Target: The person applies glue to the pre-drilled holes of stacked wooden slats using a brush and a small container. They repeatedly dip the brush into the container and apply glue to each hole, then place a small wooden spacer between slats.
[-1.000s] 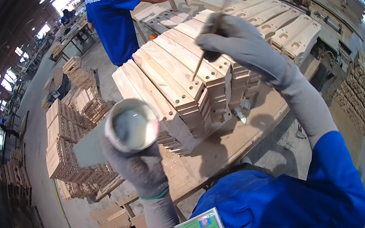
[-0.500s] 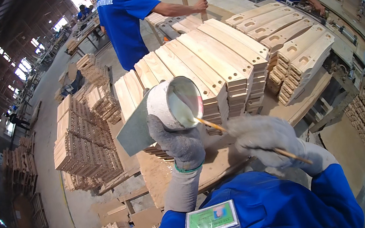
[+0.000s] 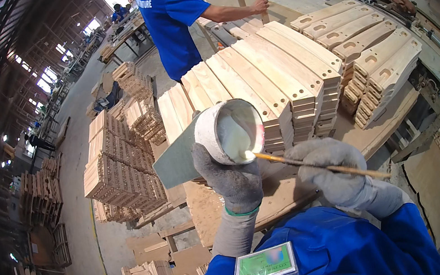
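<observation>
Over a desk (image 3: pixel 205 208) stacked with drilled wooden boards (image 3: pixel 255 69), a gloved left hand (image 3: pixel 232 184) grips a tilted cup (image 3: pixel 207 136) of whitish paste (image 3: pixel 234 138), a flat grey-green plate (image 3: pixel 175 158) jutting out behind it. The gloved right hand (image 3: pixel 336 171) clasps a thin stick (image 3: pixel 280 158), its tip at the cup's rim.

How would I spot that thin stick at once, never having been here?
Start at the workbench stacked with pale boards. In front, the gloved right hand holds the thin stick, its tip at the mouth of the white cup in the left hand. Unlike the broad, flat boards, it is slender and brownish.
</observation>
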`<state>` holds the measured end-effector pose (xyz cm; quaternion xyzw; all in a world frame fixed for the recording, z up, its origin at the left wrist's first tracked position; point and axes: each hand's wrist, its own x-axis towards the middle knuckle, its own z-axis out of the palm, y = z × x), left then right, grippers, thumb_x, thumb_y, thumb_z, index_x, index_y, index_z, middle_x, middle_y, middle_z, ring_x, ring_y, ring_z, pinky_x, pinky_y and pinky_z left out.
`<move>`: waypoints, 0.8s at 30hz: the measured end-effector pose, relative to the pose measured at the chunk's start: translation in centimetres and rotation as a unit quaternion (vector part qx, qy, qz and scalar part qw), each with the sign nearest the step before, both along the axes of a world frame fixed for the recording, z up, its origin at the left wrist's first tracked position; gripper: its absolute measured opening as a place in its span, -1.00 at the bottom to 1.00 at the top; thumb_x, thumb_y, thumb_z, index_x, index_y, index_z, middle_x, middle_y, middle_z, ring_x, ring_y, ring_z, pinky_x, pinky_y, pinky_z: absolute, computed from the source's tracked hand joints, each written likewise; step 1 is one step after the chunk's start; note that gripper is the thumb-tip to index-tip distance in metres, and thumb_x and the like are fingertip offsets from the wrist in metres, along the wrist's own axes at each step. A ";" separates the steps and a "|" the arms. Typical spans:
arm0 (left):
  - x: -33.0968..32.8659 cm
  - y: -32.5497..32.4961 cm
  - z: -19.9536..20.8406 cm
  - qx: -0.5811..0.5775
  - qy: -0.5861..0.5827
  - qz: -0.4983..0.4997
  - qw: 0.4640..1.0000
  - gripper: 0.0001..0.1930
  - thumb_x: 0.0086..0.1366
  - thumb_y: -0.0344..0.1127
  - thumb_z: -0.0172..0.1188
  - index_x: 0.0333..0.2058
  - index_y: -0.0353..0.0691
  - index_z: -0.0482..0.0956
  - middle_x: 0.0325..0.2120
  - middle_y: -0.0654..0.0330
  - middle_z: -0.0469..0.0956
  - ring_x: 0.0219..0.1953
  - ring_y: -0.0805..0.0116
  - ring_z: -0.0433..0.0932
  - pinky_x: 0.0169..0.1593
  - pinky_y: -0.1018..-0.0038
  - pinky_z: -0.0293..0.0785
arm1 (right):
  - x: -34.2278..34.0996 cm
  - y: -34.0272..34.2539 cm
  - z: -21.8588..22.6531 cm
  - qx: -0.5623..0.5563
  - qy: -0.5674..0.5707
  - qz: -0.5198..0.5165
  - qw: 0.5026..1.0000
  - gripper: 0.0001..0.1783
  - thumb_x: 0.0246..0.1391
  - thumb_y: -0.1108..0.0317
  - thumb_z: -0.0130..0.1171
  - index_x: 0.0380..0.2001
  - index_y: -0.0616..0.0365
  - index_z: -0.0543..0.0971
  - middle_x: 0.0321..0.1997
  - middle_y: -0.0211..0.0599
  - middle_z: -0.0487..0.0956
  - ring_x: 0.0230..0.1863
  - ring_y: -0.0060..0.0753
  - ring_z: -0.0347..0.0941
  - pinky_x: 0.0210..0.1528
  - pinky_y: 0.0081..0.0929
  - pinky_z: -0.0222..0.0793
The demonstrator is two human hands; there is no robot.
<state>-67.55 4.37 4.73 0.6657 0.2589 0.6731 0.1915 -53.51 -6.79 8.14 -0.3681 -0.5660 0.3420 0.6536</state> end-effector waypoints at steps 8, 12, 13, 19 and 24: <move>-0.9 0.9 0.4 -0.143 -0.277 -0.205 0.928 -0.61 0.39 -0.19 -0.19 0.12 -0.22 0.18 0.08 0.10 0.26 0.13 0.24 0.29 0.17 0.22 0.31 | -0.2 4.0 4.1 0.042 0.114 -0.008 0.993 -0.91 0.01 0.50 0.21 -0.39 0.27 0.53 -0.41 -0.27 0.59 -0.40 -0.56 0.52 -0.36 -0.62 0.49; -3.1 0.0 2.7 -0.254 -0.416 -0.247 0.837 -0.61 0.36 -0.08 -0.18 0.03 -0.17 0.36 -0.05 0.13 0.40 0.06 0.20 0.37 0.03 0.18 0.46 | 2.8 10.2 7.4 -0.012 -0.246 -0.110 0.963 -0.67 0.08 0.17 0.08 -0.45 0.29 0.52 -0.60 -0.26 0.47 -0.54 -0.47 0.48 -0.48 -0.57 0.37; -3.4 0.1 2.9 -0.251 -0.404 -0.227 0.850 -0.59 0.36 -0.07 -0.20 0.04 -0.17 0.34 -0.05 0.15 0.39 0.04 0.22 0.39 -0.01 0.18 0.50 | 3.6 11.9 7.2 0.003 -0.331 -0.133 0.934 -0.60 0.07 0.09 0.08 -0.47 0.30 0.52 -0.65 -0.23 0.45 -0.55 -0.41 0.48 -0.51 -0.53 0.35; -5.6 -0.3 2.5 -0.206 -0.351 -0.179 0.896 -0.62 0.39 -0.16 -0.19 0.06 -0.24 0.28 0.02 0.08 0.30 0.05 0.13 0.37 -0.01 0.11 0.52 | 2.6 14.4 6.7 -0.075 -0.388 -0.075 0.916 -0.52 -0.03 0.01 0.10 -0.52 0.34 0.48 -0.69 -0.15 0.47 -0.55 -0.20 0.47 -0.47 -0.34 0.35; -6.7 -0.3 2.7 -0.239 -0.451 -0.272 0.816 -0.61 0.34 -0.20 -0.08 0.08 -0.22 0.25 0.00 0.08 0.30 0.05 0.14 0.36 0.02 0.13 0.52 | 2.5 15.8 4.3 -0.038 -0.417 -0.114 0.901 -0.54 -0.07 0.01 0.10 -0.53 0.31 0.47 -0.65 -0.05 0.47 -0.53 -0.07 0.45 -0.40 -0.26 0.35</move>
